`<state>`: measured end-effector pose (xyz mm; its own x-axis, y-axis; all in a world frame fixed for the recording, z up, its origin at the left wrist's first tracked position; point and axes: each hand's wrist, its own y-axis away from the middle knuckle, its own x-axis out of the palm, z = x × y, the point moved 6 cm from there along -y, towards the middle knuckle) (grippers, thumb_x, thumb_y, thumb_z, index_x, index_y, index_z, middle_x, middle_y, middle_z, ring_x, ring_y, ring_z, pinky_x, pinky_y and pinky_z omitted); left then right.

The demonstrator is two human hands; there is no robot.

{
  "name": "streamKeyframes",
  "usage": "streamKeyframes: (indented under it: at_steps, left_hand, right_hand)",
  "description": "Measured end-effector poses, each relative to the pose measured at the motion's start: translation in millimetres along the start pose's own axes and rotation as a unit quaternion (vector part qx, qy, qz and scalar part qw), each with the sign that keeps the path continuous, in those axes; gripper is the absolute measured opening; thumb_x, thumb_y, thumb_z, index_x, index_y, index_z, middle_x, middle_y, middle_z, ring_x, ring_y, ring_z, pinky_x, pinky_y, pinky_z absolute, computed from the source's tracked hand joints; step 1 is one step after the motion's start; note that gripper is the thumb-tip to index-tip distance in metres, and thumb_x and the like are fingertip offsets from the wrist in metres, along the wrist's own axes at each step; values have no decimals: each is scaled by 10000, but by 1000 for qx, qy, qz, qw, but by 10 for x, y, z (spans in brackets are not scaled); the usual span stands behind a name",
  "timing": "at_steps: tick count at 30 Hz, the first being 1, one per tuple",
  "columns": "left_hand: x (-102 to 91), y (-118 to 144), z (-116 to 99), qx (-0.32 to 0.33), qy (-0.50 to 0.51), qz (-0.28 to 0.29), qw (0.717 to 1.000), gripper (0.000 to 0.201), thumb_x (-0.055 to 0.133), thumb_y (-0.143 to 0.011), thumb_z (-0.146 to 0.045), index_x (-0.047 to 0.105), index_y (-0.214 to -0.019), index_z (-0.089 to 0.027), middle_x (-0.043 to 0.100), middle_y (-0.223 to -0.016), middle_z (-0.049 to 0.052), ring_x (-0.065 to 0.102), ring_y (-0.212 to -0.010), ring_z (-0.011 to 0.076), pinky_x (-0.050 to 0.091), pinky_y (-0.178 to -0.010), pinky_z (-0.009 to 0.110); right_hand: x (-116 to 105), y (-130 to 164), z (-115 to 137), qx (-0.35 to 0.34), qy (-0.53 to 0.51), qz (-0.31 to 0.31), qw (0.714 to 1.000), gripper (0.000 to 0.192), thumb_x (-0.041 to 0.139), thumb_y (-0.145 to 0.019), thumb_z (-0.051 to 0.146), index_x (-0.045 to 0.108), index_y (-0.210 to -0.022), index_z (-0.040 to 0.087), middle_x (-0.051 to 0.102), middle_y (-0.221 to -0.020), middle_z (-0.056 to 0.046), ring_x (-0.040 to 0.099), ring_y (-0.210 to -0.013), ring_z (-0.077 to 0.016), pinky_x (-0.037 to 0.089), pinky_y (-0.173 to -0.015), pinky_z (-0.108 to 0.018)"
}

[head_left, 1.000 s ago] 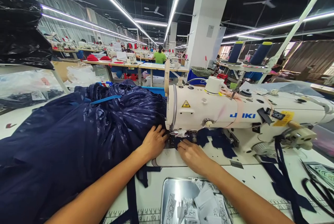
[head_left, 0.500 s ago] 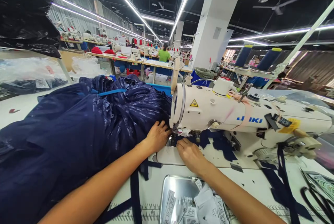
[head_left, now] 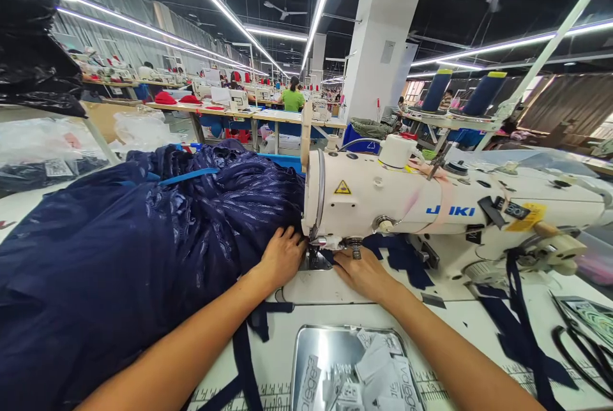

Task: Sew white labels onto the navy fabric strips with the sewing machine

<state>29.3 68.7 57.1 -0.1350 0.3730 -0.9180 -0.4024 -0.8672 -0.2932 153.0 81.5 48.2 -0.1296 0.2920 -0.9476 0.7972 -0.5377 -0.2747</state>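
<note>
A large heap of gathered navy fabric (head_left: 205, 207) lies left of a white sewing machine (head_left: 383, 191). My left hand (head_left: 282, 258) is bent over the fabric's edge, close beside the presser foot (head_left: 315, 256), its fingertips partly hidden by the machine head. Just right of the foot, my right hand (head_left: 361, 274) reaches under the machine arm. Its fingers are curled together, with a bit of dark cloth at their tips; what they grip is hidden. A metal tray (head_left: 302, 341) of printed white labels (head_left: 378, 363) sits in front of the machine.
Navy scraps (head_left: 407, 261) lie on the bed behind my right hand. Black scissors (head_left: 579, 347) rest at the right edge, near hanging navy strips (head_left: 522, 328). Two thread cones (head_left: 484, 93) stand behind the machine. A person in green (head_left: 292, 99) sits farther off.
My right hand has shifted right, away from the presser foot, and farther under the machine arm. My left hand stays at the fabric beside the foot. The view has shifted slightly.
</note>
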Motion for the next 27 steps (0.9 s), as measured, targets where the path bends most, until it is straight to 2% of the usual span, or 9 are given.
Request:
streamKeyframes:
  at_steps: [6,11,15,18,20,22,24,26,27]
  left_hand:
    - [-96,42,-29,-8,8,-5,1000,200,455,-744,-73,615,-851,-126,641,-862,97,525,-907,250,370,-768,368]
    - [-522,337,86,-19,28,-54,998,240,438,-785,-91,572,-980,-133,633,-854,60,549,-785,183,389,-701,309]
    - [-818,708,247,-38,-34,-107,993,217,383,-848,-156,593,-795,-154,586,-725,37,507,-669,165,365,-641,308]
    - [-860,903,267,-10,-68,-74,995,228,375,-849,-130,585,-766,-160,562,-718,36,485,-660,163,353,-624,308]
    - [-848,976,247,10,-90,-34,995,201,394,-826,-89,582,-805,-158,567,-785,49,489,-710,172,356,-642,311]
    - [-826,1007,228,20,-114,7,993,195,410,-809,-68,578,-862,-151,568,-850,63,494,-749,179,357,-656,313]
    - [-781,1008,202,29,-137,46,989,210,413,-808,-69,572,-924,-139,569,-844,65,498,-730,178,357,-643,313]
    - [-717,988,172,35,-158,64,985,248,405,-814,-72,555,-1005,-123,570,-807,60,501,-704,178,359,-626,315]
    - [-683,974,156,36,-171,60,983,276,401,-816,-69,539,-1051,-118,572,-816,62,506,-714,183,364,-629,320]
  right_hand:
    - [23,-51,46,100,-9,-23,995,283,497,-827,357,609,-936,122,626,-855,-136,554,-878,-250,392,-789,-367]
    - [-89,13,61,92,-82,20,992,609,562,-638,646,602,-981,144,600,-1015,-134,482,-1028,-284,299,-909,-439]
    - [-160,75,78,59,-84,-25,994,386,551,-763,470,610,-950,138,602,-1025,-128,514,-982,-264,288,-926,-454]
    - [-193,97,191,18,-95,-48,994,185,508,-820,234,617,-933,137,608,-1025,-124,538,-952,-249,321,-906,-457]
    - [-241,118,330,-27,-159,-26,987,201,478,-819,162,617,-962,139,602,-1058,-121,534,-985,-244,337,-908,-446]
    - [-311,156,505,-83,-292,40,952,228,459,-825,167,621,-985,158,609,-1069,-92,536,-1010,-218,372,-905,-387]
    - [-400,202,651,-111,-441,116,883,243,430,-843,203,635,-971,183,642,-1013,-51,570,-964,-176,418,-863,-306]
    - [-475,202,681,-76,-526,136,836,263,407,-849,228,651,-934,180,667,-934,-36,600,-889,-159,451,-798,-266]
    - [-496,182,649,-40,-537,117,834,268,407,-845,236,656,-917,171,670,-920,-43,602,-875,-166,457,-784,-273]
